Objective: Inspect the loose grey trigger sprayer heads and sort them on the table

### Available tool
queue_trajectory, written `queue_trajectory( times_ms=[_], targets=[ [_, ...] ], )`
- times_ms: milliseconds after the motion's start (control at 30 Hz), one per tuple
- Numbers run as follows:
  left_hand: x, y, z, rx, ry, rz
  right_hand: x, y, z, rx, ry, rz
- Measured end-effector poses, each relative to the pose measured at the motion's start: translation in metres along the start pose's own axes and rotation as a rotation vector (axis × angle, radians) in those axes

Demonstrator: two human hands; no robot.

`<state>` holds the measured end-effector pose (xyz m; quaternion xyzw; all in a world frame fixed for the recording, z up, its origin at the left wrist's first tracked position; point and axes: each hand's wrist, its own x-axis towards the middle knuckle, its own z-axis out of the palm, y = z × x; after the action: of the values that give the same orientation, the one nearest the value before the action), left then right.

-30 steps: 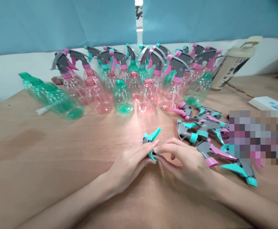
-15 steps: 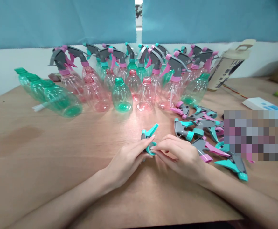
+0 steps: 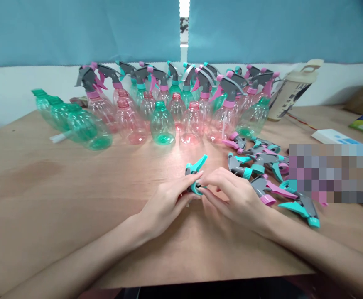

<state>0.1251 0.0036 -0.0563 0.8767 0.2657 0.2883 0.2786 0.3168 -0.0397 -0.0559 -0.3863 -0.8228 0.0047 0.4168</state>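
Observation:
My left hand (image 3: 165,201) grips a grey and teal spray trigger head (image 3: 194,171) low over the wooden table (image 3: 60,199). My right hand (image 3: 234,197) meets it from the right, fingertips pinched on the head's teal collar. The trigger's teal lever sticks up and away from me. Both hands are closed round this one piece, near the table's middle.
Several loose trigger heads (image 3: 262,174) in grey, teal and pink lie just right of my hands. Behind stand rows of pink and green clear bottles (image 3: 175,120), some capped with sprayers. Green bottles (image 3: 72,122) lie on their sides at left. A beige jug (image 3: 290,91) and white box (image 3: 331,136) sit at right.
My hands have stayed together on the trigger head, with the fingers shifting slightly on its collar. The view has tilted, so everything sits a little differently in the frame.

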Motion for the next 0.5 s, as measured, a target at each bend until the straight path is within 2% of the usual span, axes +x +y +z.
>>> queue_trajectory(
  times_ms=[133, 300, 500],
  targets=[
    [-0.009, 0.000, -0.010, 0.104, -0.016, -0.007, 0.002, -0.008, 0.006, -0.008, -0.063, -0.013],
    [-0.028, -0.006, -0.033, 0.233, -0.034, -0.050, 0.008, -0.017, 0.012, 0.005, -0.229, 0.103],
    [-0.038, -0.015, -0.072, 0.388, -0.067, -0.158, 0.021, -0.008, -0.003, 0.010, -0.197, 0.223]
  ],
)
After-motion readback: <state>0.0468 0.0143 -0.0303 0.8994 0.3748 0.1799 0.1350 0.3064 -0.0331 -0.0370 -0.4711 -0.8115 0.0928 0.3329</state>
